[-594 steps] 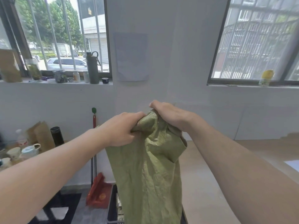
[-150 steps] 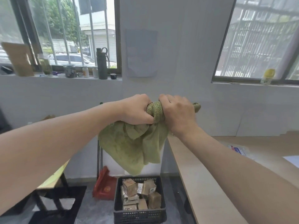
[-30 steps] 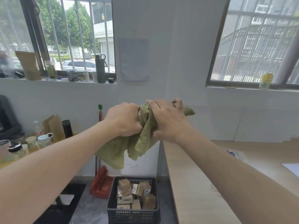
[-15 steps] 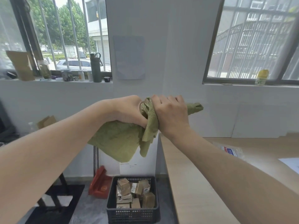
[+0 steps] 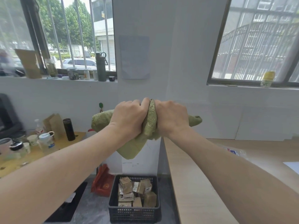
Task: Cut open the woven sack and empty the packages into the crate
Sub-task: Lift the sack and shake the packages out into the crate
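Observation:
I hold the green woven sack (image 5: 151, 120) bunched up at chest height in front of the white wall. My left hand (image 5: 128, 118) and my right hand (image 5: 171, 118) grip it side by side, knuckles nearly touching. One end sticks out left of my left hand, a small end pokes out right of my right hand, and a flap hangs below. Straight beneath, on the floor, stands a black plastic crate (image 5: 134, 212) holding several brown packages (image 5: 137, 192).
A light wooden table (image 5: 199, 183) runs along the right, with a plastic bag and a sheet of paper on it. A yellowish table (image 5: 32, 157) with cups and bottles stands on the left. A red dustpan (image 5: 102, 181) leans beside the crate. Bottles line both windowsills.
Over the last second my hands have gathered the sack into a tighter bundle; the hanging flap is shorter and an end now sticks out to the left. The crate and packages are unchanged.

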A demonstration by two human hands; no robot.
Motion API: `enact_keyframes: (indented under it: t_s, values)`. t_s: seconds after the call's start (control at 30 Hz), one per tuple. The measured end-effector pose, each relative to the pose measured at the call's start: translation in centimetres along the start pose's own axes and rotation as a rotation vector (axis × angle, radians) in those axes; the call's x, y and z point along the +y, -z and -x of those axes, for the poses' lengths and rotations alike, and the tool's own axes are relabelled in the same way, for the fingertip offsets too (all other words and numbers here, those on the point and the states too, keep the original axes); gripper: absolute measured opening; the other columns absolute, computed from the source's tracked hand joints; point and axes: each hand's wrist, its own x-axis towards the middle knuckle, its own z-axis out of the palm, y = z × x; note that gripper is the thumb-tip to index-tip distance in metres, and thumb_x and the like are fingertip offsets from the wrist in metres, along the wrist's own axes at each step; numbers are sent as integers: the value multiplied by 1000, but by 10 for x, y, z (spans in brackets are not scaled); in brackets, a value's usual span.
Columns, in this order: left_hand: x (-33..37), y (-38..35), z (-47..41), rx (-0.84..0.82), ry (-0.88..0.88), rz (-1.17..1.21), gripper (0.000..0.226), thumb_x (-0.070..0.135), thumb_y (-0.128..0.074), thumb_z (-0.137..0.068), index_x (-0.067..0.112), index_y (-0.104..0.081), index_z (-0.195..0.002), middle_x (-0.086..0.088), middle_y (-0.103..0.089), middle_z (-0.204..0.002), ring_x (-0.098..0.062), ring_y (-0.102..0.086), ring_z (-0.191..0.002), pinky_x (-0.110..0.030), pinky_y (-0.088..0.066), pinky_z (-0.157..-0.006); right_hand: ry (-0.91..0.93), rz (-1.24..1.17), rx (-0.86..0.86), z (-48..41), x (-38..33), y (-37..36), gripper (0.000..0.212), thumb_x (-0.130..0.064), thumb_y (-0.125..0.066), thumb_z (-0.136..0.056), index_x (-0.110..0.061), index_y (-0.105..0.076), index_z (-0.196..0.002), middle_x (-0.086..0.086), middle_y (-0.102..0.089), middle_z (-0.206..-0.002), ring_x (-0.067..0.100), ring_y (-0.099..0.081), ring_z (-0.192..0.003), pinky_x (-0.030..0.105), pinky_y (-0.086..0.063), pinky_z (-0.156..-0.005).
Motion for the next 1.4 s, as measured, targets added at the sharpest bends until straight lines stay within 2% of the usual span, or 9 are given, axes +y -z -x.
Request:
enact_keyframes:
  t_s: [0.1,0.23,0.47,0.77,0.9,1.03,1.17,1.33,1.4]
  values:
    - [-5,-5,2,-52,16,-30,48,10,-88,-47,10,-55,-81,-2,-54,-49,-27,-54,-34,-22,-21,-46,24,-80,-37,5,-3,2,21,-35,-66,-81,-26,-57,-98,-6,-54,-74,29,-61,-72,31,-35,-60]
    - [0,3,-2,-233,71,-55,26,23,-64,-86,21,-45,-104,7,-42,-62,-29,-53,-57,-29,-33,-53,107,-109,31,7,2,-6,27,-39,-66,-81,-23,-53,-99,-5,-67,-86,27,-67,-80,34,-33,-66]
    - [-7,22,-24,-488,352,318,10,29,-65,-85,24,-56,-86,3,-60,-77,-25,-63,-72,-35,-46,-64,199,63,232,16,5,-15,124,-72,-81,-42,-16,-45,-147,3,-60,-119,25,-61,-102,45,-29,-88]
    - [-12,27,-42,-678,196,717,22,15,-70,-84,6,-58,-67,-4,-51,-63,-19,-44,-60,-33,-44,-55,148,206,457,7,15,-22,35,-5,-75,-65,-14,-59,-95,3,-57,-78,28,-53,-68,41,-40,-73]
    - [-9,28,-35,-573,136,546,18,27,-68,-84,18,-55,-78,0,-63,-75,-20,-55,-66,-33,-46,-58,109,198,420,6,15,-24,37,-2,-75,-58,-14,-61,-91,3,-58,-71,29,-54,-63,37,-35,-65]
    - [-3,24,-17,-323,37,239,28,37,-57,-83,21,-35,-89,7,-46,-71,-26,-49,-63,-37,-36,-66,12,99,267,4,12,-25,34,-12,-76,-62,-20,-51,-84,-1,-60,-70,27,-54,-62,33,-27,-63]
    - [-9,0,0,14,23,25,28,34,-60,-78,15,-58,-99,-4,-57,-72,-32,-60,-62,-47,-44,-95,-91,-93,24,-3,11,-14,27,-17,-66,-74,-24,-45,-91,-6,-52,-77,25,-47,-71,35,-32,-70]
    - [-16,-20,8,54,92,59,27,17,-75,-69,11,-67,-94,-7,-50,-62,-30,-51,-49,-31,-37,-51,-137,-241,-134,-4,6,-8,31,-18,-70,-70,-29,-54,-94,-7,-61,-78,24,-56,-76,35,-35,-73]
    - [-15,-22,8,-31,114,94,34,21,-82,-67,17,-64,-96,0,-44,-60,-28,-47,-49,-26,-29,-50,-127,-258,-170,-1,7,-13,31,-23,-72,-70,-30,-55,-95,-7,-63,-80,24,-61,-78,35,-37,-73]
